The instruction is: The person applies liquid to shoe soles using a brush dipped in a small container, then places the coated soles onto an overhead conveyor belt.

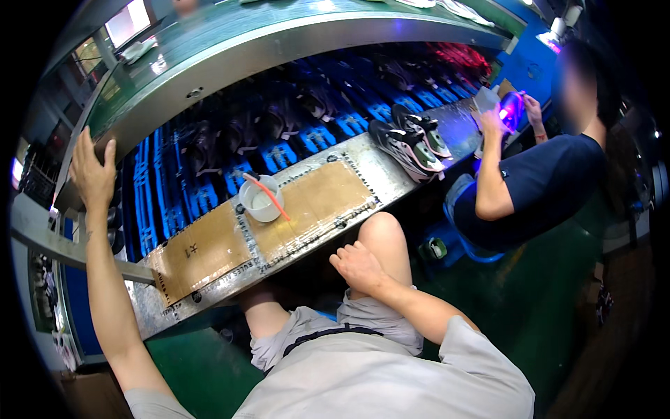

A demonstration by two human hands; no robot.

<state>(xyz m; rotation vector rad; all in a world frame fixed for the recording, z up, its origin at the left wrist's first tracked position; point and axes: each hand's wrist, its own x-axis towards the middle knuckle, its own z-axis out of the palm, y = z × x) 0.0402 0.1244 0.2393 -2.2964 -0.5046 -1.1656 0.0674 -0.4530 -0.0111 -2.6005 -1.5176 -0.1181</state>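
Observation:
My left hand (93, 170) reaches up and rests with spread fingers on the rim of the upper metal conveyor deck (230, 59). My right hand (357, 266) lies on my raised right knee, fingers loosely curled, holding nothing. On the metal workbench (380, 174) in front of me, taped cardboard sheets (209, 244) cover the surface. A small white cup (259, 201) with an orange-handled brush (269, 194) stands on the cardboard, apart from both hands.
A pair of black-and-white sneakers (412, 140) lies on the bench to the right. Behind the bench, dark shoes ride on blue carriers (279, 133) of a lower conveyor. A seated person in a navy shirt (537, 188) works at the right under purple light. The floor is green.

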